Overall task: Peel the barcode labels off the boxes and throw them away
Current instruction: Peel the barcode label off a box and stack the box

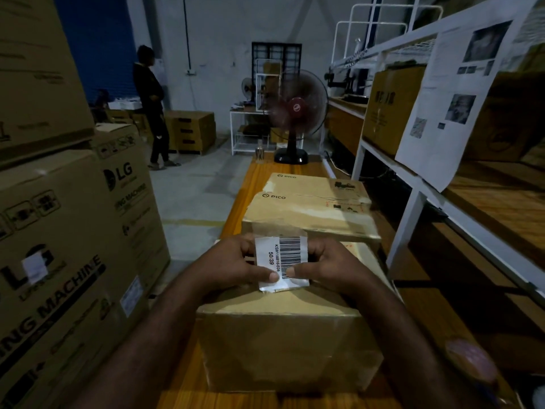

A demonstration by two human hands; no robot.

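Barcode label (281, 262), edged with clear tape, over the top of the nearest box (283, 343). Long axis along that box's near-to-far line, print turned sideways. Pinched by left grip (236, 264) and right grip (324, 265) at opposite long edges, thumbs close together on its near end, label between the two. Beyond that box, two PICO boxes (309, 219) on the worktop (259, 178).

One wide-angle camera, worn on the head, looks forward and down along the desk (250, 184). The near box (280, 343) is close under it; the fan (296, 113) stands far ahead, at the desk end.
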